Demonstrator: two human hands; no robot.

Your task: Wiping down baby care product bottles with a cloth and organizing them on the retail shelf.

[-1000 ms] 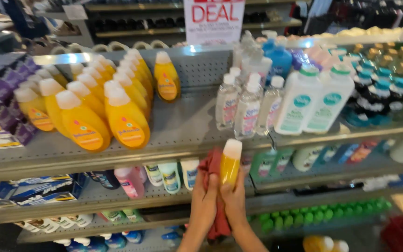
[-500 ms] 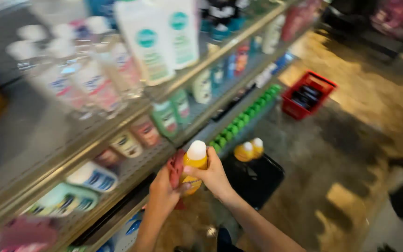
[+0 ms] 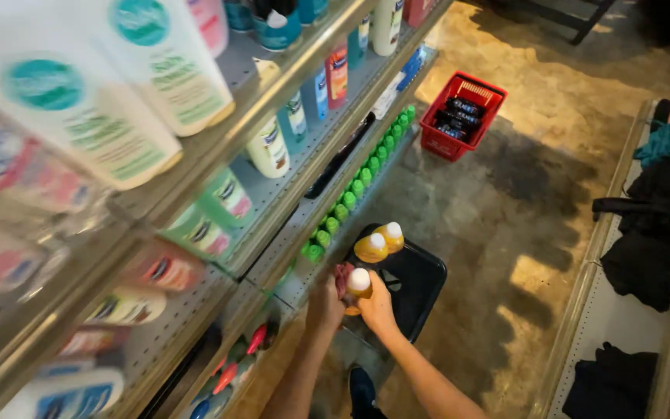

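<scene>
Yellow bottle (image 3: pixel 358 289) held roughly upright, long axis running cap-up toward the camera, white cap on top. Gripped between both hands: right hand (image 3: pixel 378 305) wrapped around its right side, fingers curled shut on it; left hand (image 3: pixel 326 302) pressed against its left side together with a red cloth (image 3: pixel 343 278). Just beyond the hands, a black basket (image 3: pixel 416 283) with two more yellow bottles (image 3: pixel 379 242). Compared with half a second earlier, bottle and hands lower, closer to the basket.

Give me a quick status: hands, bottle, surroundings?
Both hands on yellow bottle, red cloth too. Over black basket holding two bottles. Nothing blocking.
</scene>
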